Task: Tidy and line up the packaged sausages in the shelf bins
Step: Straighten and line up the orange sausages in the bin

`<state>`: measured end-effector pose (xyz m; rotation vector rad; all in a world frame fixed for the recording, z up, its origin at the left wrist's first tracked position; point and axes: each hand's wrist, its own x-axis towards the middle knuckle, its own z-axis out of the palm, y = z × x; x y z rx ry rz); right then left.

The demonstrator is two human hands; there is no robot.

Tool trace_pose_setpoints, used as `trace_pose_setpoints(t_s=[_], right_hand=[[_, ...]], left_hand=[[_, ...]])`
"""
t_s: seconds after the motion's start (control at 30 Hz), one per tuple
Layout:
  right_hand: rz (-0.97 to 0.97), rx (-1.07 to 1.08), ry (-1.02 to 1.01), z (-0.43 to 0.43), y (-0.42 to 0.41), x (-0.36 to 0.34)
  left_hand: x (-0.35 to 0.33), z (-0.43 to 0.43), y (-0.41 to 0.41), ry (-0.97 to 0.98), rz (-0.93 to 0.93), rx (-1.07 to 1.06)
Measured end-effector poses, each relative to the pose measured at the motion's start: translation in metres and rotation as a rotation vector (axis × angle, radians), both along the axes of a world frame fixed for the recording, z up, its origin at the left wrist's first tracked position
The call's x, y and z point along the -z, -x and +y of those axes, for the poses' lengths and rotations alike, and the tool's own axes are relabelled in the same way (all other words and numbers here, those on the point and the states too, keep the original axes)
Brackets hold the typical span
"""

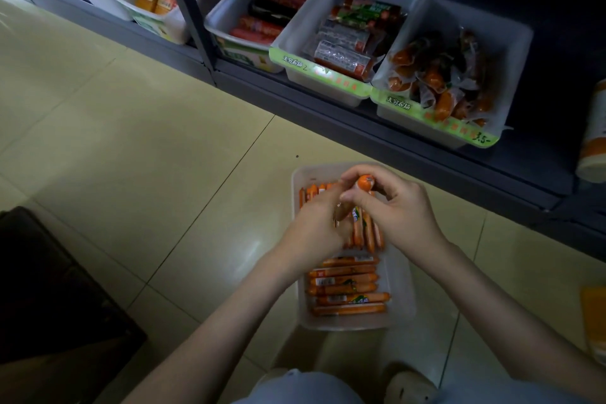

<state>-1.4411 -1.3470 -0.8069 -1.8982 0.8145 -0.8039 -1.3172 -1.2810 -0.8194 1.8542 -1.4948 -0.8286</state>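
**Desk:** Knees at the bottom edge. What sits beyond them?

**Photographer:** A person crouches on a pale tiled floor in front of a dark shelf. White shelf bins stand side by side on it, the right-hand one heaped with loose packs. One floor bin sits on the tiles between knees and shelf, probably pulled out so both hands can work from above.

**Desk:** And inside it?

**Photographer:** Orange sausages lie crosswise in a neat stack at the near end. More run lengthwise at the far end, under the hands.

**Desk:** The hands?

**Photographer:** The right hand wraps round one held sausage, its rounded tip poking up. The left hand curls against its lower part and seems to pinch it. Both hover just over the lengthwise row.

**Desk:** Room to move?

**Photographer:** A bare strip runs along the bin's right wall. There is open tile to the left, with a dark object well apart. The shelf's front edge lies near the bin's far rim.
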Motion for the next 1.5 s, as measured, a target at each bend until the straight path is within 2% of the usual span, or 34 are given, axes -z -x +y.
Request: trace_pose_setpoints(t_s=[0.07, 0.13, 0.17, 0.3, 0.37, 0.67, 0.73, 0.8, 0.87, 0.93, 1.0, 1.07, 1.17, 1.3, 1.5], right_hand=[[-0.013, -0.036, -0.009, 0.001, -0.003, 0.0], [-0.038, -0.117, -0.01, 0.003, -0.004, -0.001], [-0.032, -0.168, 0.059, 0.003, -0.004, 0.0], [0.082, -0.364, 0.604, -0.008, 0.006, 0.011], [0.123, -0.378, 0.729, -0.014, 0.011, 0.018], [0.197, -0.335, 0.804, -0.018, 0.017, 0.032], [0.216, -0.314, 0.728, -0.019, 0.021, 0.037], [0.291, -0.204, 0.44, -0.019, 0.028, 0.047], [0.531, -0.102, 0.121, -0.02, 0.037, 0.066], [0.897, -0.136, -0.04, -0.019, 0.048, 0.092], [1.056, -0.203, -0.136, -0.014, 0.054, 0.114], [1.066, -0.151, -0.167, -0.01, 0.055, 0.13], [1.068, -0.086, -0.179, -0.008, 0.045, 0.151], [1.192, -0.258, -0.145, -0.005, 0.033, 0.18], [1.213, -0.281, -0.022, -0.02, 0.025, 0.192]], left_hand=[[0.002, 0.0, 0.007, 0.072, -0.082, -0.012], [0.007, -0.001, 0.008, 0.112, -0.062, -0.078], [0.009, -0.002, 0.007, 0.135, -0.037, -0.096], [0.019, -0.005, 0.001, 0.217, 0.06, -0.042], [0.02, -0.005, 0.0, 0.235, 0.114, -0.006], [0.018, -0.006, -0.008, 0.328, -0.014, 0.026], [0.028, -0.007, -0.009, 0.349, -0.15, 0.029], [0.042, -0.006, -0.007, 0.219, -0.323, 0.064], [0.067, -0.004, -0.002, -0.099, -0.528, 0.189], [0.094, 0.001, 0.004, -0.303, -0.689, 0.349], [0.118, 0.007, 0.01, -0.422, -0.722, 0.435], [0.136, 0.014, 0.015, -0.466, -0.712, 0.426], [0.15, 0.018, 0.017, -0.426, -0.76, 0.417], [0.162, 0.015, 0.015, -0.394, -0.793, 0.447], [0.167, 0.006, 0.017, -0.402, -0.767, 0.499]])
